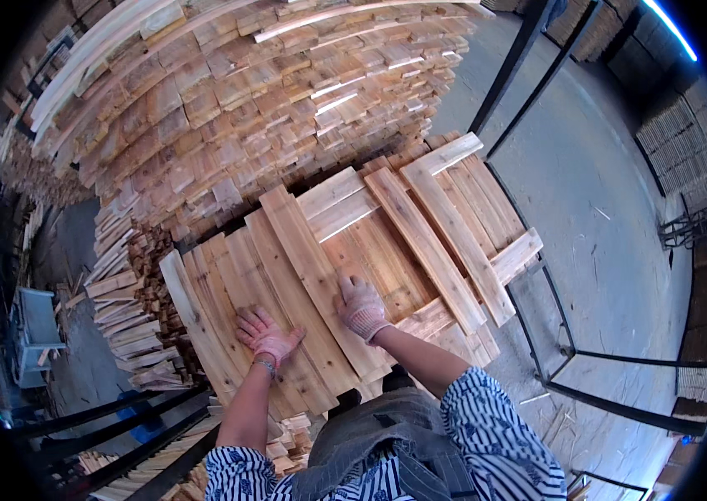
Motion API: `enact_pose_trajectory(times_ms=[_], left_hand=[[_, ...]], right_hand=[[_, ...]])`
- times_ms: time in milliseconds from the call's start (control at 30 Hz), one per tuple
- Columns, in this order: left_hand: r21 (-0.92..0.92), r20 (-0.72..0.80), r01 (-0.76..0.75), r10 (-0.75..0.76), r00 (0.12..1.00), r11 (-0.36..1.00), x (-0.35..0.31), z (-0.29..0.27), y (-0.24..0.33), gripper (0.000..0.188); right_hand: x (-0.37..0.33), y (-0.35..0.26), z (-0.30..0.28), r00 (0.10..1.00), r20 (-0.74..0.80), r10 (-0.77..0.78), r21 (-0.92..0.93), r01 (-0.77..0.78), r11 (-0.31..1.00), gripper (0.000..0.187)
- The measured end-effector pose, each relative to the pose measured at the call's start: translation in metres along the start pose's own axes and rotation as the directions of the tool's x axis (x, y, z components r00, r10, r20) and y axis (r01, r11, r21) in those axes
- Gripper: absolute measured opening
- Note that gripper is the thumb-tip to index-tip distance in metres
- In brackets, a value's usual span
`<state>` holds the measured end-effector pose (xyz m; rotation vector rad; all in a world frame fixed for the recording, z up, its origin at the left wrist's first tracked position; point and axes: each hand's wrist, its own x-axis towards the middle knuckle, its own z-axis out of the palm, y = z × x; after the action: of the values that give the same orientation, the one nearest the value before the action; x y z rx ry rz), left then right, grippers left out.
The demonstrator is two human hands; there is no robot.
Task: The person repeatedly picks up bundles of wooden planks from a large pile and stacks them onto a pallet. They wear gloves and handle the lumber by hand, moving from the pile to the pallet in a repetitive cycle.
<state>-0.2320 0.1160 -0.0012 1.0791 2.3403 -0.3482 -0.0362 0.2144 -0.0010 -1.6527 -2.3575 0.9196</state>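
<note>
Both hands wear pinkish-white knit work gloves. My left hand [266,336] lies flat, fingers spread, on the pale wooden boards [240,271] side by side at the left. My right hand [361,309] is bent over the right edge of a long wooden board [311,280], its fingers curled and partly hidden. Right of it is a slatted wooden panel [382,259], where two narrower boards [424,250] lie slantwise across the slats. A pale crosspiece [516,257] shows at the panel's near right end.
A tall stack of short boards [228,108] rises just beyond the work. More cut pieces [132,309] are piled at the left, near a grey metal cabinet [36,334]. Dark metal frame bars [620,401] stand at the right over the concrete floor [587,225].
</note>
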Motion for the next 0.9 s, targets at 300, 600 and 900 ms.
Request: enact_pose_trajectory(times_ms=[300, 600, 900], left_hand=[[-0.023, -0.004, -0.015, 0.015, 1.000, 1.000, 0.012, 0.013, 0.001, 0.133], [-0.013, 0.026, -0.009, 0.009, 1.000, 1.000, 0.006, 0.006, 0.009, 0.133], [0.024, 0.044, 0.041, -0.042, 0.998, 0.999, -0.016, -0.017, 0.024, 0.132]], right_hand=[[0.010, -0.048, -0.008, 0.991, 0.048, 0.126, 0.006, -0.127, 0.992, 0.081], [-0.009, 0.014, -0.025, 0.993, -0.034, 0.112, -0.040, -0.113, 0.993, 0.060], [0.002, 0.130, -0.092, 0.906, -0.412, 0.102, -0.292, -0.237, 0.927, 0.070]])
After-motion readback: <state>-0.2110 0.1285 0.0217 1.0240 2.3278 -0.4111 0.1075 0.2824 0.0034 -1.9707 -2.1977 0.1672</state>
